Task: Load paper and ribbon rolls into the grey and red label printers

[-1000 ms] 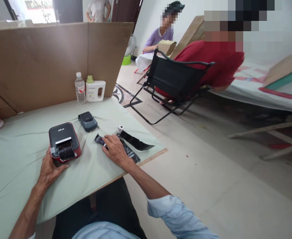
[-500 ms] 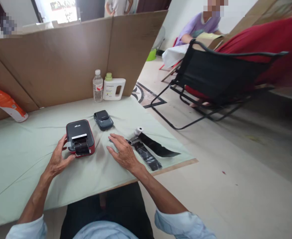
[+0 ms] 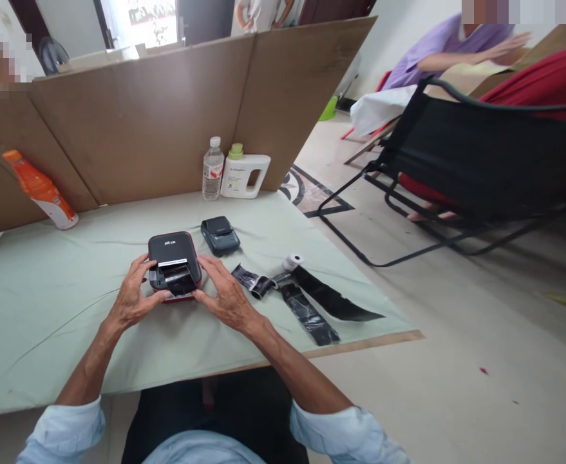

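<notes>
Right hand (image 3: 228,293), lifted from dark strip (image 3: 248,278) since earlier, now grips red-black printer (image 3: 175,247) with left hand (image 3: 131,298); fingers curved along sides, thumbs at near end; printer on bench (image 3: 75,277), long axis towards cardboard screen (image 3: 167,122); top's white lettering (image 3: 170,243) illegible.

On the table (image 3: 80,309): two boxy devices (image 3: 174,243), one white roll (image 3: 292,261); far edge, three bottles (image 3: 237,177); near right corner, two long black strips (image 3: 308,312).
</notes>
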